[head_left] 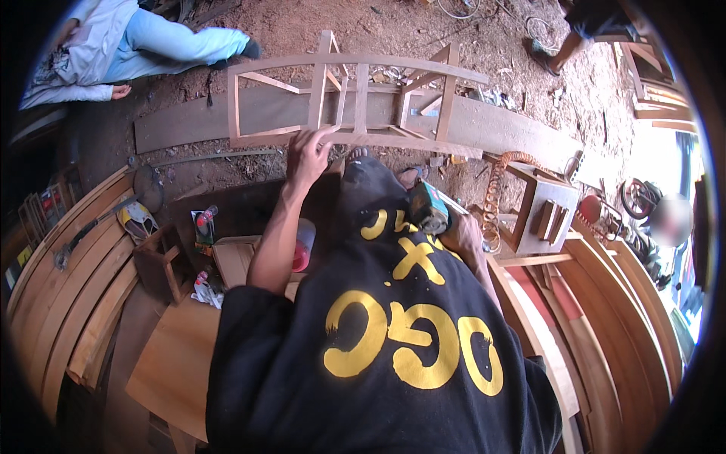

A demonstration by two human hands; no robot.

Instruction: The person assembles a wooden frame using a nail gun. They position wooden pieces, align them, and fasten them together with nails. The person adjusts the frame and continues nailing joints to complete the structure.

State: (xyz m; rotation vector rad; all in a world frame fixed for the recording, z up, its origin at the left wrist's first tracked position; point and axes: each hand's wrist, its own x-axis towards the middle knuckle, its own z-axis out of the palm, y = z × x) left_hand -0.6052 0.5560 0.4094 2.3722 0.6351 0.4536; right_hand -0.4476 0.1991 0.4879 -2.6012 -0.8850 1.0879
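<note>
A long pale wooden frame (361, 102) with upright posts and crosspieces stands in front of me. My left hand (308, 157) is at its near rail, the fingers curled against the wood beside a post. In my right hand (465, 234), close to my body, is a green and black nail gun (429, 209). The fingers wrap its handle, partly hidden by the tool. A coiled orange air hose (493, 198) hangs just to the right of that hand.
A plank (178, 130) lies on the dirt floor beneath the frame. Curved timber (83, 280) is stacked on the left, more boards (605, 303) on the right. A wooden box (541, 208) stands near the hose. One person (174, 45) sits far left; another's leg (563, 53) shows far right.
</note>
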